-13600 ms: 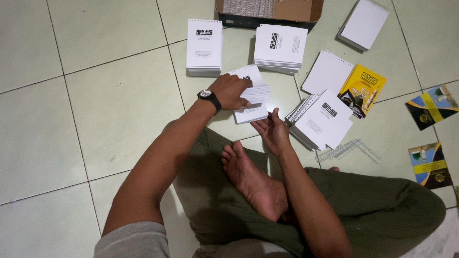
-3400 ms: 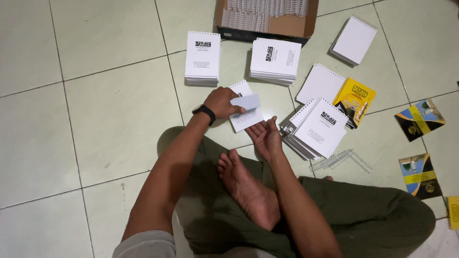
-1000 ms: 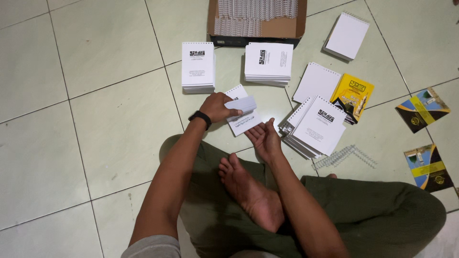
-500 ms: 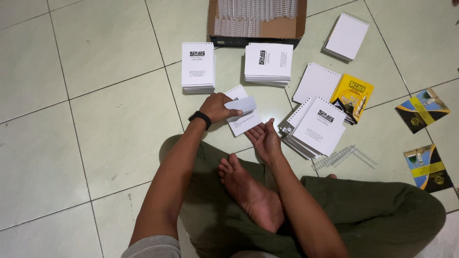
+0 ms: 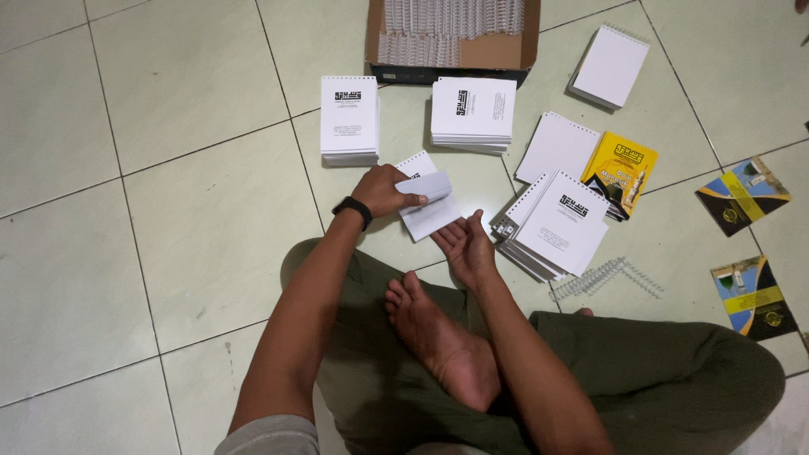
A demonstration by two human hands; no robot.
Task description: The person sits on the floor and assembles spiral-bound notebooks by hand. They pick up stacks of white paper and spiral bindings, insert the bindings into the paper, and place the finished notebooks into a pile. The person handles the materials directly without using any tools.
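A small white spiral-bound booklet [image 5: 430,205] lies on the tiled floor in front of my crossed legs. My left hand [image 5: 383,190], with a black watch on its wrist, grips the booklet's left side and lifts some of its pages. My right hand [image 5: 463,244] rests palm up at the booklet's lower right corner, fingers apart and touching its edge.
Two stacks of white booklets [image 5: 349,120] [image 5: 472,114] stand beyond, before a cardboard box of wire binding coils [image 5: 455,38]. To the right lie a fanned pile of booklets [image 5: 556,223], a yellow cover [image 5: 619,173], loose white plastic combs [image 5: 602,278], a white pad [image 5: 608,66] and dark printed covers [image 5: 742,195].
Over the last second almost nothing has moved. Since the oldest frame, both hands have stayed on the same booklet and the view has shifted slightly.
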